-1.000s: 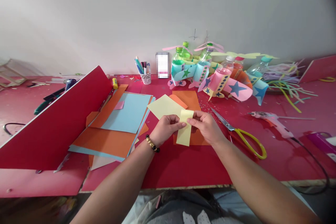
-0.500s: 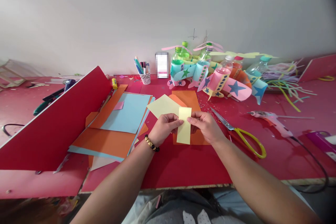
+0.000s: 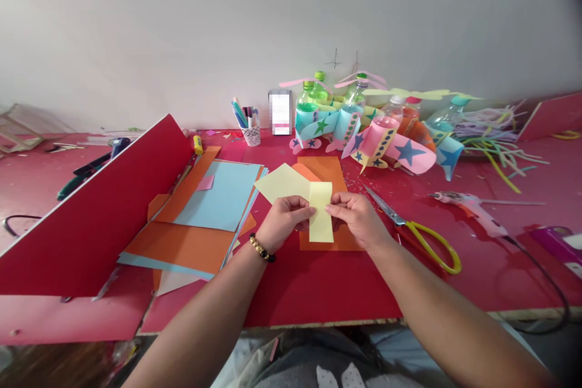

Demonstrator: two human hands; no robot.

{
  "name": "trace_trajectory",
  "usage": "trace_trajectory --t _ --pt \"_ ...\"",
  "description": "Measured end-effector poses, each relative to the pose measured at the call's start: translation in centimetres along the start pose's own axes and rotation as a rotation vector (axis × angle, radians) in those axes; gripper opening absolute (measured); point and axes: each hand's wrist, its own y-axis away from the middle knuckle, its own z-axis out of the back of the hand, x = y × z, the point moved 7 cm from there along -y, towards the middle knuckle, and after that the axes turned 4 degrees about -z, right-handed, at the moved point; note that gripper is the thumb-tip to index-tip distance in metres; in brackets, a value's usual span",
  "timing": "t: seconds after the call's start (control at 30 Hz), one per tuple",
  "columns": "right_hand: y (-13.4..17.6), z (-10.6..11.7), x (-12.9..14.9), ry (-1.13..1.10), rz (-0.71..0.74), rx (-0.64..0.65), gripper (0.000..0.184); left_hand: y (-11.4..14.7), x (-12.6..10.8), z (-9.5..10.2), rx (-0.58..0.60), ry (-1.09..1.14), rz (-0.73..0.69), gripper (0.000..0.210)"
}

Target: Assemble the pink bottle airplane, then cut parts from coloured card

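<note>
We held a narrow rectangular strip of pale yellow paper [image 3: 321, 221] by its long sides between our left hand [image 3: 285, 218] and right hand [image 3: 359, 218], pointing away from us, above an orange paper sheet [image 3: 321, 167].

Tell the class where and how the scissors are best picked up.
Probably by the yellow handle, from the near right: the scissors lie with the handle towards the person and the blades pointing away to the left. The right hand is closest, but holds the pale yellow strip.
</note>
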Motion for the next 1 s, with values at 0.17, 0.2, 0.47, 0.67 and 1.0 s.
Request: trace_trajectory --t 0.17,0.2,0.47,0.67,1.0 --pt "-0.02 0.01 -0.1 -0.014 0.015 0.007 0.018 0.01 0.06 -0.08 0.005 0.019 0.017 0.03" --pt "-0.04 -0.01 -0.12 -0.015 0.017 0.008 0.017 0.01 0.08 -0.09 0.005 0.02 0.023 0.03" --pt "0.11 -0.16 0.31 -0.034 0.074 0.028 0.012 0.09 0.2 -0.2 0.022 0.045 0.046 0.028" --pt "0.29 -0.22 0.58 -0.061 0.083 0.024 0.01 0.07 0.5 -0.21 0.048 0.082 0.062 0.027" --pt "0.14 0.17 0.74 -0.062 0.156 -0.011 0.008 0.19 0.66 -0.24 0.038 0.206 0.106 0.019"
